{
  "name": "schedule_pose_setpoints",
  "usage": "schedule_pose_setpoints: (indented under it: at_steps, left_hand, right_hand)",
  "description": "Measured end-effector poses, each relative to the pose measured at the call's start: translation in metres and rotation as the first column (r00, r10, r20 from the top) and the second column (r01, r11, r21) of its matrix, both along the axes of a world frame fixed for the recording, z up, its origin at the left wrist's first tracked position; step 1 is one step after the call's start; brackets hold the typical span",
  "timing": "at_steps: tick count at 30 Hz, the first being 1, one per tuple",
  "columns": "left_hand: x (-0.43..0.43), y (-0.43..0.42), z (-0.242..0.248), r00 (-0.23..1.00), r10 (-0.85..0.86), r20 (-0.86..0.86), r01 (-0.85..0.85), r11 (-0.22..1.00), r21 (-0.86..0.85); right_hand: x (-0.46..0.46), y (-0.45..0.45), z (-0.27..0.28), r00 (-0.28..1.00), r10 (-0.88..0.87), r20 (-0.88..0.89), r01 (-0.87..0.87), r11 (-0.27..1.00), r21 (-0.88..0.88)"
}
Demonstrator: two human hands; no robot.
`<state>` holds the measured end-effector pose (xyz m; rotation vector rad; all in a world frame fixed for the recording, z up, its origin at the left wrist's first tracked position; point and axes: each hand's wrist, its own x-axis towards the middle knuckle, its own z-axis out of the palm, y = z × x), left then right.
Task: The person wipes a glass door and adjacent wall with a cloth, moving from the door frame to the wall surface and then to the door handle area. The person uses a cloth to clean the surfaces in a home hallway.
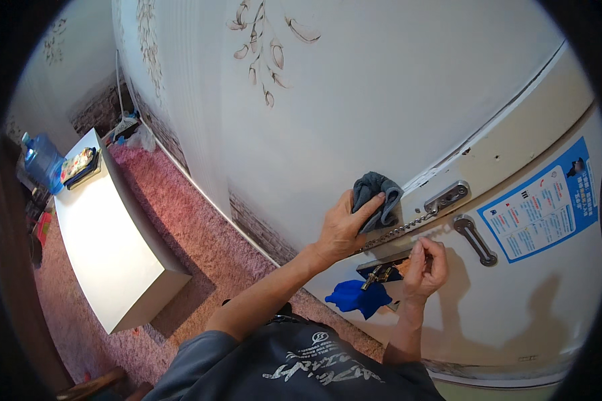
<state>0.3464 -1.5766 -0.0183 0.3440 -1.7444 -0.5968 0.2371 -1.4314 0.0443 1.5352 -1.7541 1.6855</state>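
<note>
My left hand (345, 225) grips a crumpled dark grey cloth (378, 200) against the wall beside the door frame. Just right of it, my right hand (425, 270) is raised before the door with its fingers curled and thumb near the fingertips. An orange-brown piece (404, 267) shows beside that palm; whether the hand holds it is unclear. A metal door chain (399, 231) runs from a bracket (447, 196) on the frame, down behind my hands. Below are a brass-coloured lock fitting (378, 277) and a blue cloth (359, 298) hanging at it.
A slotted metal chain plate (475, 240) and a blue-bordered printed notice (542, 200) are on the door. To the left, a white table (110, 235) carries folded cloths (80, 168) near a blue water jug (44, 160). Pink carpet (195, 220) covers the floor.
</note>
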Motion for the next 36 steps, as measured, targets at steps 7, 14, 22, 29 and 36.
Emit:
schedule_pose_setpoints:
  at_steps: [7, 14, 22, 29, 36]
  left_hand:
    - [-0.004, 0.01, -0.076, 1.0, 0.004, 0.012, -0.006, 0.989, 0.151]
    - [-0.004, 0.035, -0.178, 0.981, 0.063, 0.181, -0.148, 0.85, 0.506]
    - [-0.031, 0.06, -0.25, 0.966, 0.131, 0.225, -0.248, 0.207, 0.946]
    - [-0.076, 0.074, -0.226, 0.913, 0.394, 0.111, 0.018, -0.31, 0.951]
    - [-0.053, 0.078, -0.152, 0.856, 0.341, -0.389, 0.472, -0.21, 0.856]
  right_hand:
    - [0.002, 0.004, -0.006, 0.994, 0.072, -0.085, -0.068, 0.997, 0.046]
    - [0.002, 0.005, -0.016, 0.996, 0.088, -0.005, -0.087, 0.986, 0.14]
    - [0.0, 0.013, -0.03, 0.986, 0.163, -0.017, -0.152, 0.948, 0.278]
    - [0.001, 0.013, -0.036, 0.98, 0.182, 0.082, -0.198, 0.94, 0.278]
    - [0.01, 0.008, -0.045, 0.952, 0.265, 0.155, -0.299, 0.913, 0.276]
